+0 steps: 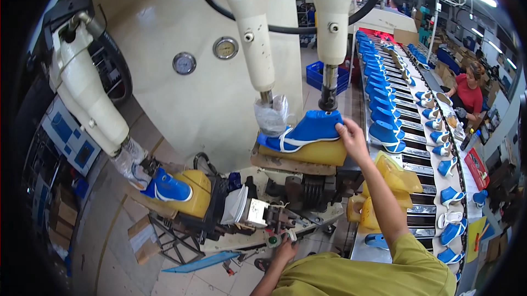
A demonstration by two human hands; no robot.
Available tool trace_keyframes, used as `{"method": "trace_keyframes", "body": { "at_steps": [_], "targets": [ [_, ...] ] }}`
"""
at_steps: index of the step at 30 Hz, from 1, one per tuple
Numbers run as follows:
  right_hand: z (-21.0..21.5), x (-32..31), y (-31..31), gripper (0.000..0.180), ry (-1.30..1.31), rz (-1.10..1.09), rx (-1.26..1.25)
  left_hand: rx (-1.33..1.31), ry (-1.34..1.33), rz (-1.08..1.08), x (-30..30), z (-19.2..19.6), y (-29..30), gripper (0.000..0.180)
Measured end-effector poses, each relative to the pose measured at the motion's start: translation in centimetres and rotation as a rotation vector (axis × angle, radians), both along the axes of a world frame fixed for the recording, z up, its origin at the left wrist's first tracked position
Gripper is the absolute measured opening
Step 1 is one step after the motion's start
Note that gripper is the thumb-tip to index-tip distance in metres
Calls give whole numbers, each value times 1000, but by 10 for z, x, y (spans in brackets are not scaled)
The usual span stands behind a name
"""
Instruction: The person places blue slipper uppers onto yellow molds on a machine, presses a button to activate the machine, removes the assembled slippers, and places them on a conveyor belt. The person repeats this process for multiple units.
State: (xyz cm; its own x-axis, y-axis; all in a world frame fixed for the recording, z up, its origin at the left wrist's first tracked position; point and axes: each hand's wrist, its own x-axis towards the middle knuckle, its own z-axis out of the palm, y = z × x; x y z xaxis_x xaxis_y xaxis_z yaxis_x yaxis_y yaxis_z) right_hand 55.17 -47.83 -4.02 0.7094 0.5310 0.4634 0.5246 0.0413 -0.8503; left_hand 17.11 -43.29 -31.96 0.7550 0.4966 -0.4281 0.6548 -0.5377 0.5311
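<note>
A blue shoe last with white straps around it, a sandal on its last (pixel 313 130), rests on a yellow pad (pixel 321 154) under the press. My right hand (pixel 354 138) grips its heel end, thumb on the near side. Just above the last's top hangs a dark metal press rod (pixel 329 95); a plastic-wrapped press foot (pixel 271 116) sits over the toe side. Lower down, my left hand (pixel 285 250) reaches to a small control box with a green button (pixel 273 240), its fingers stretched out at the box and partly hard to make out.
A second blue shoe (pixel 171 185) sits on another yellow pad under the left press arm (pixel 90 93). To the right, a conveyor (pixel 420 183) carries rows of blue lasts and shoes. Yellow blocks (pixel 379 216) lie beside it. A person in red (pixel 468 94) sits beyond the conveyor.
</note>
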Motion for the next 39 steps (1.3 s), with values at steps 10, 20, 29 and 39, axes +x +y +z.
{"method": "trace_keyframes", "body": {
  "at_steps": [10, 20, 29, 39],
  "targets": [
    [24, -6, -12, 38, -172, -65, 11, 19, 237, -146, 4, 10, 3, 75],
    [59, 10, -21, 41, -91, 30, -74, -146, -124, -52, -7, 9, -5, 65],
    [57, -17, -41, 26, -282, -394, 146, -406, -174, -47, -6, 121, -15, 56],
    [87, -168, -43, 14, -382, -260, 398, -61, -1093, 15, -38, 272, 19, 25]
  ]
}}
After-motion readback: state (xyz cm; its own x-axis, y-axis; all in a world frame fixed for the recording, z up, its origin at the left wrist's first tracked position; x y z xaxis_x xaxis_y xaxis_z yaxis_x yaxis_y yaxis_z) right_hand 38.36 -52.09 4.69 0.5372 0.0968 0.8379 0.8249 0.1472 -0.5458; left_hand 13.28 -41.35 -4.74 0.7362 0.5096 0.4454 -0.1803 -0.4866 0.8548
